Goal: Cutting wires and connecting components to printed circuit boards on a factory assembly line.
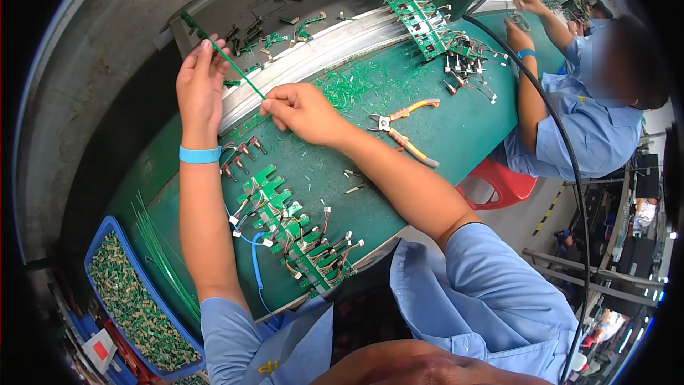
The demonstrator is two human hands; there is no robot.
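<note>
Thin green circuit-board strip [242, 75], one, slanting above the metal rail [342, 48] along the worktop's far edge. Left hand [201, 89]: thumb and fingertips closed on it toward its upper end. Right hand [303, 110]: pinching the lower end. Upper tip hard to make out against the dark trough.

Green worktop [331, 164]: one pair of cutters [385, 123], jaws apart, mid-surface. Wired board panels, two: near panel [274, 212] close to the near edge, far panel [406, 1] across the far edge. Four reddish shafted components [246, 148] by the left forearm; their leads partly hidden behind it. Green scraps [353, 89] toward the far edge, too many to count.

Left edge: loose bundle of long strips [158, 242], overlapping, count unclear. Beside it one blue bin [96, 286], heaped with small board pieces, uncountable. Right: one co-worker [577, 135], one red stool [499, 184], partly hidden.
</note>
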